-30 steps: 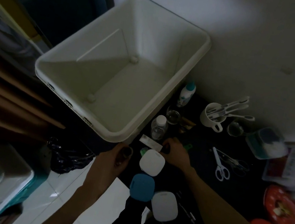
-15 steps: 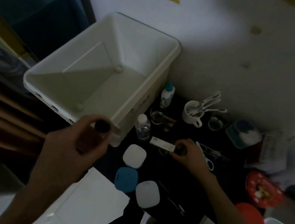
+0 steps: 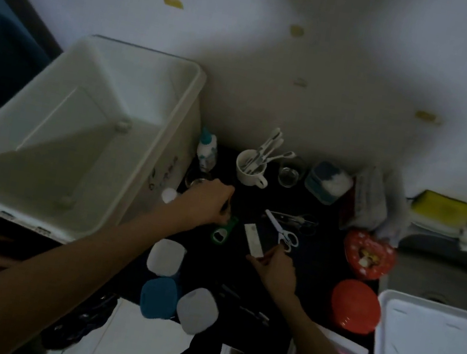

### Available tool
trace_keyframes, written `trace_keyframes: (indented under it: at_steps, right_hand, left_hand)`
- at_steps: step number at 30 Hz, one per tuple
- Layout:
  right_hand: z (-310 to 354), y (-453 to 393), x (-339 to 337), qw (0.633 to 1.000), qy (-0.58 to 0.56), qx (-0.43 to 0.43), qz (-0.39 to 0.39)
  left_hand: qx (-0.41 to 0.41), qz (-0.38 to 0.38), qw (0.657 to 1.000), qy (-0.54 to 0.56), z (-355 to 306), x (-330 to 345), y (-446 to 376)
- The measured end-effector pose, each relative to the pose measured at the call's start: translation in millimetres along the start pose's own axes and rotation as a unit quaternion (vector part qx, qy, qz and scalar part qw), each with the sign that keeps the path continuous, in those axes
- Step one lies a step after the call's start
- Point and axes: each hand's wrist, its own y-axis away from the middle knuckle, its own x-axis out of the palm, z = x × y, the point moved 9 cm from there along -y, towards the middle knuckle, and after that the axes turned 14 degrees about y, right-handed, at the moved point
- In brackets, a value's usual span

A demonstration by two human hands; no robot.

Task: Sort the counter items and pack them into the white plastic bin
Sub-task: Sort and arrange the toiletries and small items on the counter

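Note:
The white plastic bin (image 3: 191,97) stands at the left of the dark counter, and I see nothing inside it. My left hand (image 3: 206,201) reaches over the counter beside the bin, fingers curled down around a small dark item (image 3: 225,206) just above a green bottle opener (image 3: 220,234). My right hand (image 3: 274,266) pinches the near end of a flat white strip (image 3: 253,239). White-handled scissors (image 3: 282,230) lie just right of the strip. A small clear bottle with a white cap (image 3: 168,195) stands against the bin wall.
Against the wall stand a lotion bottle (image 3: 207,150), a mug of utensils (image 3: 251,167), a glass (image 3: 289,172) and a teal box (image 3: 326,182). Three rounded containers (image 3: 165,257) sit near me. At right are a red heart tin (image 3: 368,256), a red lid (image 3: 356,306) and a white tray (image 3: 429,351).
My left hand has come down from near the bin rim to the counter by the green opener. My right hand has drawn the white strip toward me. The view has shifted right.

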Motion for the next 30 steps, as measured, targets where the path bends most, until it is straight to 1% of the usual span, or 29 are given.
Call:
trace_keyframes:
  at_steps: [3,8,11,16,19,22,24,26,30]
  right_hand:
    - [-2.1,-0.8,4.1,1.000,0.002,0.011,0.010]
    - [-0.1,-3.3,14.6,0.999,-0.003,-0.009,0.032]
    - [11.2,-2.1,21.9,0.997,-0.012,-0.045,0.060]
    - [20.0,0.8,26.9,0.993,-0.028,-0.067,0.096]
    - [24.3,-1.0,16.6,0.994,0.001,-0.086,0.073]
    - [46.7,-4.5,2.1,0.988,0.008,-0.152,0.041]
    - [76.1,-5.1,0.8,0.971,0.008,-0.233,0.054]
    - [109.2,-5.8,6.7,0.945,0.037,-0.315,0.084]
    - [162.3,-9.1,42.3,0.871,0.141,-0.447,0.148]
  left_hand:
    - [0.001,0.031,0.997,-0.072,14.7,26.6,-21.7]
    - [-0.016,0.083,0.991,-0.104,37.5,59.1,-37.8]
    - [-0.020,0.080,0.993,-0.084,45.1,63.7,-39.8]
    - [-0.014,0.079,0.996,-0.023,55.4,66.8,-37.9]
    - [-0.012,0.077,0.997,0.014,59.8,59.8,-32.2]
    - [0.004,0.041,0.997,0.068,55.0,26.0,-18.3]
    - [0.007,0.012,0.996,0.091,53.7,-10.2,-3.2]
    - [0.007,-0.025,0.993,0.113,56.7,-49.4,15.9]
    - [-0.021,-0.044,0.989,0.137,70.5,-87.1,56.6]
